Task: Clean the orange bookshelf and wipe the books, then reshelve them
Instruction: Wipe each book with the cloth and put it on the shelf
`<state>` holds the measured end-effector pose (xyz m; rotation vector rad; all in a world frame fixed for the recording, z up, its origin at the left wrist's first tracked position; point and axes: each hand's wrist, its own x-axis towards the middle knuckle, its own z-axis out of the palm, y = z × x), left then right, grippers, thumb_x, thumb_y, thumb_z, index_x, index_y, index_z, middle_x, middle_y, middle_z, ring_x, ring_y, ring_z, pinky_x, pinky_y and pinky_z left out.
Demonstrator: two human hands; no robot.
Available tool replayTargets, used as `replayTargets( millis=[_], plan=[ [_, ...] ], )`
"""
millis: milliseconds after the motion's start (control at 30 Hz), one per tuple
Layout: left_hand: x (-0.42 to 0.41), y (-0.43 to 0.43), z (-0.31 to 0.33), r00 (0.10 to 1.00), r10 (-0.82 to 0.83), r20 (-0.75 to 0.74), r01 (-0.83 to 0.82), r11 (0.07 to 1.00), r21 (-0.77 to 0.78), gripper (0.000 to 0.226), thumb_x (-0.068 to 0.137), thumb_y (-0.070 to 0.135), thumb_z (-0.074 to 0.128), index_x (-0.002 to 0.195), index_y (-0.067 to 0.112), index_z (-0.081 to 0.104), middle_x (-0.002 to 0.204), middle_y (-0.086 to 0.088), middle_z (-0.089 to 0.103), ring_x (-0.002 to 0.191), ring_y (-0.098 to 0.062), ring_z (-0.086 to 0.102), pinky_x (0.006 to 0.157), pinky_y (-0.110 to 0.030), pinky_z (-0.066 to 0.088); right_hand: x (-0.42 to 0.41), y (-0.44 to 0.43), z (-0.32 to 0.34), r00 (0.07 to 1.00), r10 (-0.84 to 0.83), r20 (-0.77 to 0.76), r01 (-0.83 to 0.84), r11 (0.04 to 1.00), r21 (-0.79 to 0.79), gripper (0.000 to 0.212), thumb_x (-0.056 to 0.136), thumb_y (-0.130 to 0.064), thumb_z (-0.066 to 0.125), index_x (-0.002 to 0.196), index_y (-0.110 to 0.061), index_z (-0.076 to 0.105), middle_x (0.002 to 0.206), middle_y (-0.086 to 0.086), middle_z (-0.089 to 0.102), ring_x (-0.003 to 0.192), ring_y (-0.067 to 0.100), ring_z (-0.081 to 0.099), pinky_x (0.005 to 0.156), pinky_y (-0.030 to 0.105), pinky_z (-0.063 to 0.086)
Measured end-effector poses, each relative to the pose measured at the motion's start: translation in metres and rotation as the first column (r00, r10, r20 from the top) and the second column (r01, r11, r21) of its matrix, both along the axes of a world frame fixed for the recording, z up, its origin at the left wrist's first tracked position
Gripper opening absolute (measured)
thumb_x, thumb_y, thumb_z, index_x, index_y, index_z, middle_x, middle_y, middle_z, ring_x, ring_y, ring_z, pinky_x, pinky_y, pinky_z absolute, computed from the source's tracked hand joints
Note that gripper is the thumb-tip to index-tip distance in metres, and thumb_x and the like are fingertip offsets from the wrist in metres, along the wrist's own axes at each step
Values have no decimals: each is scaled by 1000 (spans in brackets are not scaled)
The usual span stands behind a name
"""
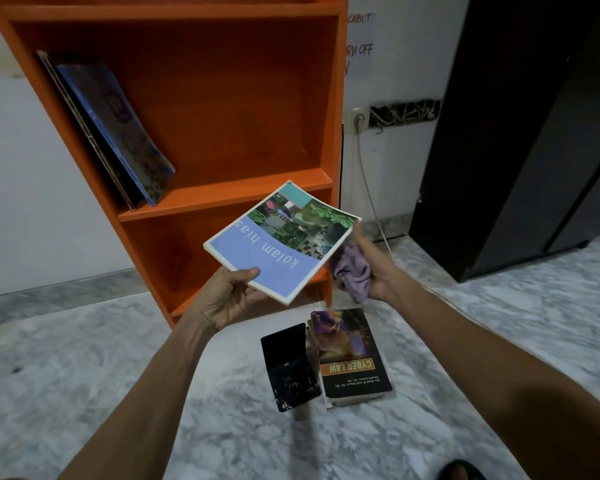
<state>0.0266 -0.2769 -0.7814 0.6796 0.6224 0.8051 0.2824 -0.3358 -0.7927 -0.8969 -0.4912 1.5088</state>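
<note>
The orange bookshelf (222, 98) stands ahead against a white wall. Two thin books (118, 133) lean against the left side of its middle shelf. My left hand (226, 296) holds a light-blue paperback titled "kolam hias" (274, 244) by its near corner, flat and tilted, in front of the lower shelf. My right hand (371, 268) is closed on a crumpled purple cloth (352, 271) and touches the book's right edge. On the floor below lie a "CYBER LAW" book (352, 355) on top of a small stack and a dark book (290, 368) beside it.
The floor is grey-white marble (118, 375). A tall black cabinet (516, 133) stands to the right. A wall socket (359, 117) with a white cable (371, 192) trailing to the floor sits between shelf and cabinet. A dark sandal (461, 471) shows at the bottom edge.
</note>
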Motion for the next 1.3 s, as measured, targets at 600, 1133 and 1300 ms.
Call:
replayTargets(
  millis=[600, 1133, 1300],
  plan=[
    [-6, 3, 27, 980, -92, 178, 114, 987, -115, 85, 72, 49, 74, 133, -2, 43, 133, -32, 51, 117, -51, 54, 87, -56, 53, -52, 4, 37, -442, -541, 715, -524, 803, 284, 50, 82, -6, 67, 128, -22, 54, 93, 5, 45, 78, 17, 41, 59, 31, 37],
    [9, -17, 18, 1000, 28, 11, -26, 993, -117, 20, 89, -7, 47, 102, 0, 60, 86, -22, 71, 70, -29, 73, 53, -38, 59, -93, -5, 60, 39, -355, 934, -357, 868, 345, 39, 103, -37, 44, 141, -30, 47, 132, 5, 44, 111, 14, 49, 87, 29, 50],
    [7, -10, 6, 992, -73, -101, 75, 997, 19, 37, 78, -5, 60, 114, 5, 58, 109, -23, 66, 99, -32, 66, 82, -46, 58, -98, 25, 26, -222, -457, 861, -461, 828, 320, 46, 100, -53, 35, 146, -46, 35, 150, 4, 42, 136, 23, 39, 109, 50, 35]
  ],
)
